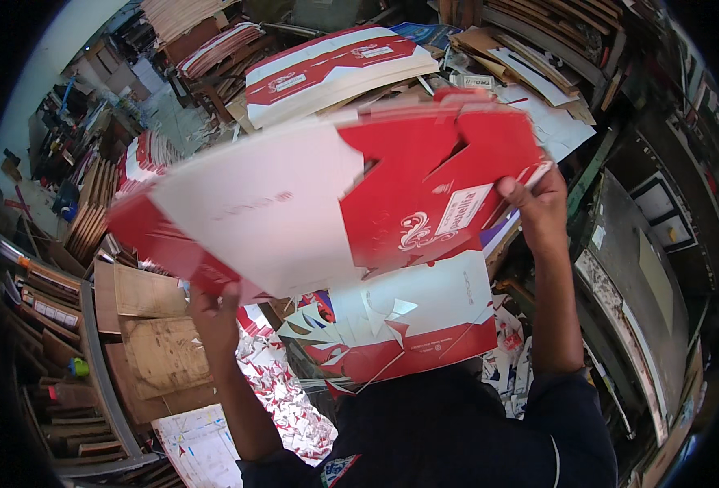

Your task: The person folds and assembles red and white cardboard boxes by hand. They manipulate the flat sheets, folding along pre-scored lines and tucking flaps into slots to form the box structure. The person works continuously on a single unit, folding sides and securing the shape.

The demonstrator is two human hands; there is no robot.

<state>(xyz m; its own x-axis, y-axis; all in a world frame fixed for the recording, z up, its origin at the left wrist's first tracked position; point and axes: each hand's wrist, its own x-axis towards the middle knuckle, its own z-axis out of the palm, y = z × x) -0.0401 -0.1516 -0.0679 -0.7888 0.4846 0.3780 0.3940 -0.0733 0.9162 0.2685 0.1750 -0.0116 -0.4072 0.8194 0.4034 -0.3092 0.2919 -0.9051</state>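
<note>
A large red and white printed cardboard sheet (pixel 294 207) is held up in front of me, tilted, with cut-out notches in its red part. Around its lower left edge my left hand (pixel 215 307) is closed. My right hand (pixel 542 203) grips the right edge, thumb on the printed face. Below it, close to my body, lie more cut red and white sheets (pixel 449 293) with torn-looking white and red flaps. Beyond the held sheet rests a thick stack of red and white printed sheets (pixel 335 69).
Red and white paper scraps (pixel 294 407) heap up at lower left. Brown boards (pixel 160 325) lie to the left, beside a shelf of stacked boards (pixel 58 325). A large grey machine panel (pixel 636 268) stands at the right. Cardboard pieces (pixel 522 61) lie at the far right.
</note>
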